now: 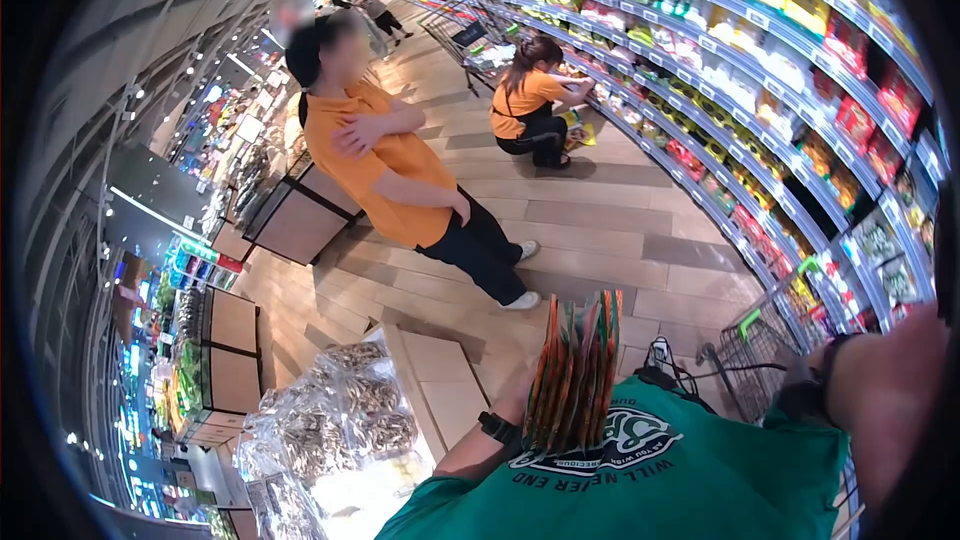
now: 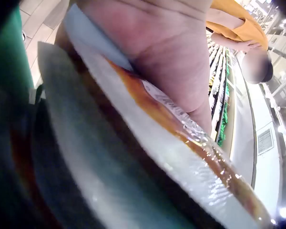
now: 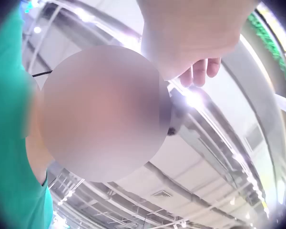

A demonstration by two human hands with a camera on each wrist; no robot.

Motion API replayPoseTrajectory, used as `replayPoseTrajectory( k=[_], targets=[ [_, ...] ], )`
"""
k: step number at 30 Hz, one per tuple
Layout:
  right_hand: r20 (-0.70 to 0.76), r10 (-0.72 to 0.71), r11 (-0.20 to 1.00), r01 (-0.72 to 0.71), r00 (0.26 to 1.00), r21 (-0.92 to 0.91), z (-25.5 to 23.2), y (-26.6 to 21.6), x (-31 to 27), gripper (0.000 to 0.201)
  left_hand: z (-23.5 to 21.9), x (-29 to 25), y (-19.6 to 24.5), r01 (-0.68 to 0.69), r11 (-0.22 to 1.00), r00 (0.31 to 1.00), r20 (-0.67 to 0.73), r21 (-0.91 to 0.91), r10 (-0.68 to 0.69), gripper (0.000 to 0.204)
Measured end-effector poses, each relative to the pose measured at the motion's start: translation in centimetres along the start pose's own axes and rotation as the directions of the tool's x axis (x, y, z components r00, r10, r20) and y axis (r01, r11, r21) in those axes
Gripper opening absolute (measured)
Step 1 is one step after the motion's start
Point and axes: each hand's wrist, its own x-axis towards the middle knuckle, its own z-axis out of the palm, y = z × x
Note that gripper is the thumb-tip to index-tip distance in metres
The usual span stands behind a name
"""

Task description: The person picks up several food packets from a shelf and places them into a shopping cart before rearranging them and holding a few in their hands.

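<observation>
A stack of upright, flat packets with orange and green edges stands in front of the person's chest in the head view. The left hand grips it from the left side, its fingers mostly hidden behind the packets. Close up in the left wrist view, the left hand lies against the glossy packets. The right hand is raised near a blurred face in the right wrist view, its fingertips loosely bent and nothing seen in them; the head view shows only the right arm.
Bagged dried goods lie on a display at lower left. A person in orange stands ahead; another crouches by the shelves on the right. A wire cart stands at lower right, another cart farther off.
</observation>
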Motion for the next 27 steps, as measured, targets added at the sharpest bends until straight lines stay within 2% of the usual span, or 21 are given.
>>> replayPoseTrajectory(
  k=[1, 5, 7, 9, 12, 15, 17, 19, 21, 22, 24, 25, 27],
  targets=[
    [0.319, -0.084, 0.888, 0.216, 0.944, -0.406, 0.7, 2.1, 3.0, 0.031, -0.3, 0.3, 0.7, -0.010, 1.000, 1.000, -0.003, 0.022, 0.010, 0.049],
    [0.341, -0.068, 0.926, 0.187, 0.938, -0.329, -3.0, 8.9, 4.0, 0.031, -1.4, 2.0, 1.2, -0.072, 0.995, 0.997, -0.020, 0.066, 0.073, 0.049],
    [0.424, -0.116, 0.947, 0.229, 0.898, -0.226, -5.0, 13.3, 6.0, 0.030, -1.9, 7.1, 0.8, -0.167, 0.984, 0.985, 0.051, 0.067, 0.164, 0.050],
    [0.457, -0.206, 0.936, 0.310, 0.865, -0.165, -6.2, 17.7, 7.3, 0.030, -2.9, 11.5, 4.8, -0.254, 0.956, 0.964, 0.118, 0.145, 0.238, 0.050],
    [0.528, -0.215, 0.915, 0.359, 0.822, -0.186, -8.1, 22.0, 9.0, 0.030, -3.4, 16.7, 9.2, -0.254, 0.938, 0.959, 0.188, 0.234, 0.213, 0.050],
    [0.678, -0.325, 0.762, 0.607, 0.660, -0.226, -10.5, 23.9, 15.0, 0.029, 1.2, 30.7, 22.6, -0.321, 0.852, 0.887, 0.448, 0.415, 0.116, 0.050],
    [0.787, -0.282, 0.654, 0.710, 0.549, -0.261, -11.9, 23.1, 19.1, 0.029, 6.4, 40.0, 27.1, -0.329, 0.812, 0.817, 0.577, 0.482, -0.012, 0.050],
    [0.800, -0.202, 0.557, 0.738, 0.565, -0.381, -12.8, 22.3, 20.6, 0.028, 9.7, 42.5, 32.5, -0.280, 0.741, 0.808, 0.566, 0.610, -0.162, 0.050],
    [0.795, -0.132, 0.431, 0.757, 0.592, -0.492, -11.4, 20.7, 20.3, 0.028, 12.6, 43.9, 38.4, -0.248, 0.634, 0.787, 0.534, 0.732, -0.309, 0.050],
    [0.840, -0.096, 0.371, 0.803, 0.533, -0.467, -10.4, 19.6, 20.6, 0.028, 14.7, 48.1, 38.5, -0.293, 0.614, 0.727, 0.587, 0.733, -0.355, 0.050],
    [0.957, -0.044, 0.278, 0.924, 0.286, -0.264, -8.4, 18.3, 21.2, 0.028, 21.4, 59.2, 36.3, -0.479, 0.626, 0.518, 0.774, 0.615, -0.364, 0.050],
    [0.937, 0.008, 0.313, 0.889, 0.350, -0.334, -7.9, 19.5, 19.5, 0.027, 16.6, 58.4, 36.6, -0.425, 0.626, 0.566, 0.732, 0.653, -0.379, 0.051],
    [0.885, 0.198, 0.364, 0.806, 0.422, -0.466, -8.5, 20.8, 18.2, 0.027, 10.1, 59.1, 31.9, -0.274, 0.665, 0.596, 0.665, 0.695, -0.450, 0.051]
  ],
)
